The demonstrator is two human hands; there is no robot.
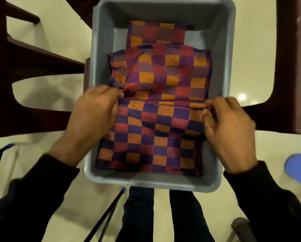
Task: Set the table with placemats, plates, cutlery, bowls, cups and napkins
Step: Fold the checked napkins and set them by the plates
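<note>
Fingers (209, 109) curled, pinching the far edge of the top checked cloth (151, 137) at both corners: left hand (95, 110) at one, right hand (228, 123) at the other. Cloth lying folded at the near end of the grey tub (230, 49), atop more of the same. Risk: dragging a second layer along, or unfolding mid-lift from an uneven pull.
</note>
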